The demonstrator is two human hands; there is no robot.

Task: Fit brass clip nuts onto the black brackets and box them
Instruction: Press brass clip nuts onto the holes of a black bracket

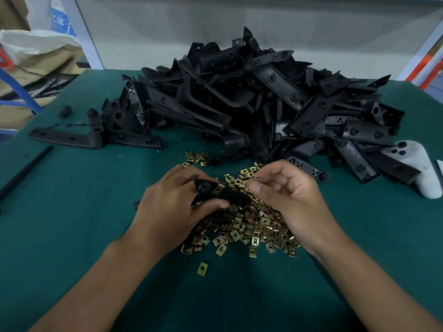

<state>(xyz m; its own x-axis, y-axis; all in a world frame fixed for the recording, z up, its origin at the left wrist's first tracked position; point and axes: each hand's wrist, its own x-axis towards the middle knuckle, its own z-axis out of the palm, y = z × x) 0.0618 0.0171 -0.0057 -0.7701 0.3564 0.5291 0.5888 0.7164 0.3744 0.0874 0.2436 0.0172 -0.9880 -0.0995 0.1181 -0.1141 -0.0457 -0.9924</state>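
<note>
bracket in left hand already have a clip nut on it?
Yes, one brass clip nut sits on the edge of the black bracket that the left hand holds above the loose nut pile.

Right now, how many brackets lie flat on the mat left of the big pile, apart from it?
2: one long black bracket at far left, another bracket beside it, nearer the bracket pile. Their ends meet under an upright piece, so more may be hidden.

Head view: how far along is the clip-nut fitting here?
Early. Done: nothing boxed in view. In hand: left hand grips one bracket already carrying a clip nut; right hand pinches something small. Left: the bracket heap and loose nut pile.
</note>
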